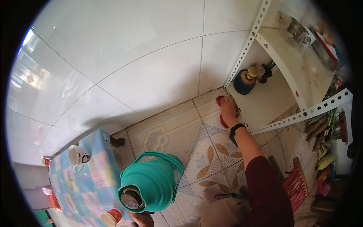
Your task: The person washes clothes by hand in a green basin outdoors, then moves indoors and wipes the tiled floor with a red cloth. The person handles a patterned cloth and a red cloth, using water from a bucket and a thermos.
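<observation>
A teal thermos flask (pixel 157 181) with a carrying handle is at the lower middle, its mouth turned toward me. A dark stopper (pixel 131 199) sits in the mouth. Partly cut off by the lower edge, my left hand (pixel 142 218) closes round the side of the flask, most fingers hidden. My right arm reaches far forward, a black band on the wrist. Down by the foot of the shelf rack, my right hand (pixel 228 109) grips a dark red object (pixel 224 121), whose kind I cannot make out. Red shows on both sides of the fingers.
Left of the flask stands a table (pixel 99 172) under a blue checked cloth, bearing a white mug (pixel 78 155) and a red paper cup (pixel 111 217). A white metal rack (pixel 261 108) holds a dark bottle (pixel 245 81). A red slatted stool (pixel 297 185) stands at right.
</observation>
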The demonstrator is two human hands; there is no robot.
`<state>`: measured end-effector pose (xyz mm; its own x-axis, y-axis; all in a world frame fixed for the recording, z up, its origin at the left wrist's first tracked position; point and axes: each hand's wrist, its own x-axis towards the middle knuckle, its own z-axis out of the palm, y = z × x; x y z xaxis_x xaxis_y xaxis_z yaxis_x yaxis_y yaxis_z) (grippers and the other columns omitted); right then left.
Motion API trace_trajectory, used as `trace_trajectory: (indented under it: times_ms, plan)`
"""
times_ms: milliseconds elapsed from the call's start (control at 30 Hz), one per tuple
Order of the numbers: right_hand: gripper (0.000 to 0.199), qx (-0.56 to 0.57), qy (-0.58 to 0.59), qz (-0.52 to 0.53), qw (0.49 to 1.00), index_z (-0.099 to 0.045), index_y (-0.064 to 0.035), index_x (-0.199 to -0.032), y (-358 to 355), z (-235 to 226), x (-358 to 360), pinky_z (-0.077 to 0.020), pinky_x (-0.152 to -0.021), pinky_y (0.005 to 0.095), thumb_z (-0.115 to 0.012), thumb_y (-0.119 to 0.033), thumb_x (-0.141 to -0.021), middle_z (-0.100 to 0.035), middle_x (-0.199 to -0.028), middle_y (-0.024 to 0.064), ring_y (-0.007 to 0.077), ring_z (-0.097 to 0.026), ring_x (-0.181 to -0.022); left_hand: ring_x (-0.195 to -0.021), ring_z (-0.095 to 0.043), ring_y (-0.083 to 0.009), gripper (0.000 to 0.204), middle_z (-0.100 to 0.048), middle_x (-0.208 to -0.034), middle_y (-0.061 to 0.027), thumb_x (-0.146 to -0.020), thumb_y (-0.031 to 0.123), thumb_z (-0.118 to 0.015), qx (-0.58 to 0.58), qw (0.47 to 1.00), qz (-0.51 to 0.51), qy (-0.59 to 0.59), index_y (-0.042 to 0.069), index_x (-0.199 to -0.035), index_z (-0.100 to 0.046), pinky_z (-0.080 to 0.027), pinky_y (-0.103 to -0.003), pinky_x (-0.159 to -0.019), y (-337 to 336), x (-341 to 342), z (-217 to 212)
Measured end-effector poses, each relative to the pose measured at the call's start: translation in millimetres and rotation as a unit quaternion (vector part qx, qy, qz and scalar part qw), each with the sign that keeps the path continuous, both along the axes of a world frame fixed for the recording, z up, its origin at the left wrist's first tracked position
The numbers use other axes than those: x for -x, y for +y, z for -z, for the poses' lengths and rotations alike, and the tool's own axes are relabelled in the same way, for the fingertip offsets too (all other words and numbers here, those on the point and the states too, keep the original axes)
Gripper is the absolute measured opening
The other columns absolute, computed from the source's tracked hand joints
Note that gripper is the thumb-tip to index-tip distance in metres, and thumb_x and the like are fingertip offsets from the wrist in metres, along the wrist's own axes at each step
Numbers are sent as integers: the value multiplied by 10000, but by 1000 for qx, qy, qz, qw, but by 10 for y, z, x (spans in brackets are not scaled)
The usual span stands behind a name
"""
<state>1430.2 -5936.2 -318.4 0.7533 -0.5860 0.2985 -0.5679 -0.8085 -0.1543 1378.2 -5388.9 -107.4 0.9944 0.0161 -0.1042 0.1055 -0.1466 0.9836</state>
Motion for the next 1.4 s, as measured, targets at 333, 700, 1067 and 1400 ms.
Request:
trace_trajectory:
  times_ms: [333, 700, 1067, 1400]
  plan:
    - [334, -98, -49, -111, 988, -564, -25, -1152, 1173, -37, 698, -436, -860, 429, -541, -51, -820, -559, -1103, 161, 344, -518, -1032, -973, -576, -161, 384, -638, -1049, -91, -929, 254, -406, -8, 998, -51, -34, -30, -1083, -614, -437, -302, -828, -309, -157, -179]
    - [413, -261, -36, -437, 860, -580, -78, -1160, 2382, -264, 1152, -427, -809, 420, -610, -68, -748, -519, -1118, 99, 301, -514, -974, -529, -381, -40, 224, -440, -620, 61, -860, 262, -511, 166, 971, -164, 56, 133, -678, -513, -255, -209, -487, -620, -583, -431]
    - [353, -382, -4, -431, 817, -609, -80, -1108, 1990, -362, 1500, -432, -892, 434, -654, -42, -760, -540, -1115, 133, 327, -526, -1003, -491, -434, -48, 221, -497, -604, 43, -842, 274, -527, 202, 974, -90, 44, 119, -686, -543, -281, -196, -439, -1426, -913, -516]
    - [333, -407, 2, -431, 805, -587, -72, -1095, 1909, -342, 1462, -440, -878, 421, -643, -50, -767, -535, -1085, 142, 329, -522, -1008, -438, -399, -46, 228, -462, -547, 43, -835, 206, -523, 259, 960, -58, 87, 98, -635, -532, -268, -198, -401, -2266, -918, -290]
